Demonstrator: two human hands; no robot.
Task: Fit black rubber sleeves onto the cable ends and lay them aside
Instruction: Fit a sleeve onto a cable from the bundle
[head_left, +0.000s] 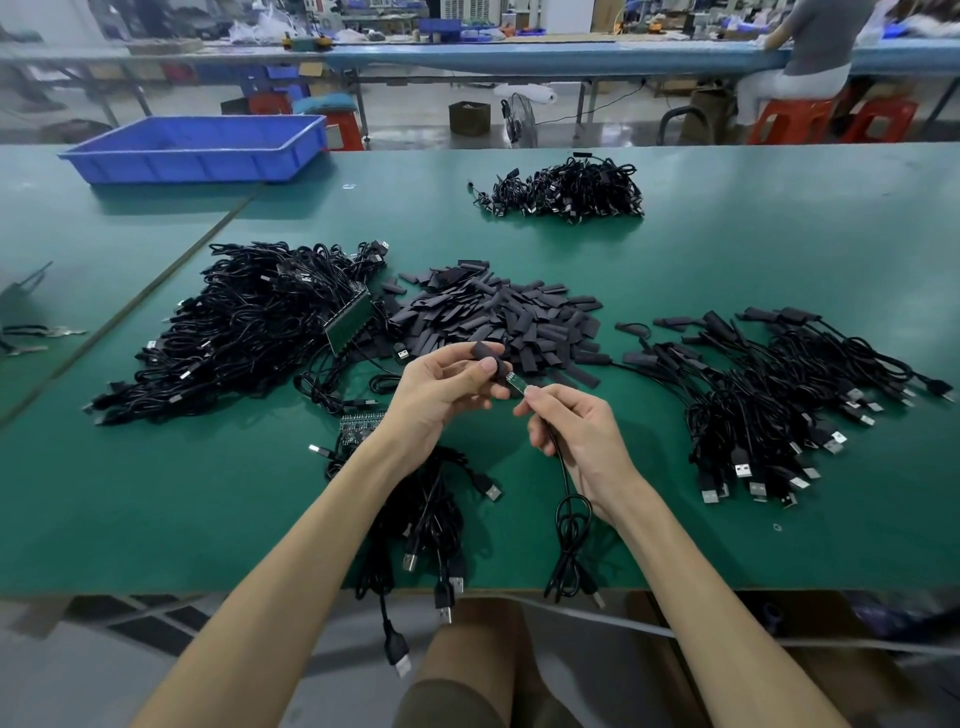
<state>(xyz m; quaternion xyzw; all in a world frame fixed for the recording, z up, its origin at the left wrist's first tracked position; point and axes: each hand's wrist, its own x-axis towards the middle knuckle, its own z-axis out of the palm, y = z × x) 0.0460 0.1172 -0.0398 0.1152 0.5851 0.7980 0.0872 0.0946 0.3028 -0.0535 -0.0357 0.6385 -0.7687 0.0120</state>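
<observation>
Pinching a single black sleeve (487, 354) between thumb and fingers, the left hand (441, 389) holds it just above the green surface (727, 249), its open mouth turned toward the right hand (576, 436). The right hand grips a thin cable (563, 478) close behind its bare end, where a small circuit strip (516, 384) sticks out and meets the sleeve's mouth; the rest of the cable hangs down in a loose coil over the near edge. The sleeve looks light, soft and a little grippy, so it will likely flatten if squeezed hard. A light hold on its sides should leave the opening round. The cable is limp and gives no push unless held right by the strip, which looks thin and easily bent. Behind the hands lies the heap of loose sleeves (509, 317), with a tangle of unfitted cables (244, 332) to the left. Cables that appear already sleeved (769, 395) are laid out to the right.
</observation>
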